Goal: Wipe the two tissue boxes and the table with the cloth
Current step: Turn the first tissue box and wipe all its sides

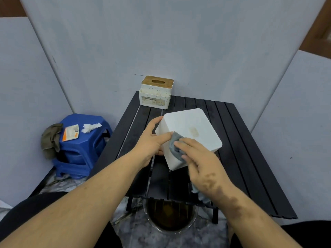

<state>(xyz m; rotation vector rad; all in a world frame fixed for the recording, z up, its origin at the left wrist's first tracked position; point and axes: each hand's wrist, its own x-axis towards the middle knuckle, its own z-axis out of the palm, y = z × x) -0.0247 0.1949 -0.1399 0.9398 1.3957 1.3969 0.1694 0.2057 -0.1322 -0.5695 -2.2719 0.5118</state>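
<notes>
The person is sitting at a low black slatted table [238, 140]. The left hand [152, 140] is holding a plain white tissue box [189, 135] by its left side; the thumb is lying on the near face and the fingers are curling around the far edge. The box is tilted, and I cannot tell if its lower edge is touching the table. The right hand [202, 163] is pressing a grey cloth [174, 145] against the near face of this box. Its fingers are close together and bent over the cloth, and one end of the cloth is hanging down under the wrist.

The second tissue box [155, 93], white with a wooden lid, is standing upright at the far edge of the table, well apart from the hands.

On the left, beside the table, a blue stool [78, 154] is carrying an olive rag [51, 138], an orange packet [70, 132] and a crumpled tissue [90, 127]. A round basin [170, 217] is standing on the floor under the near edge of the table.
</notes>
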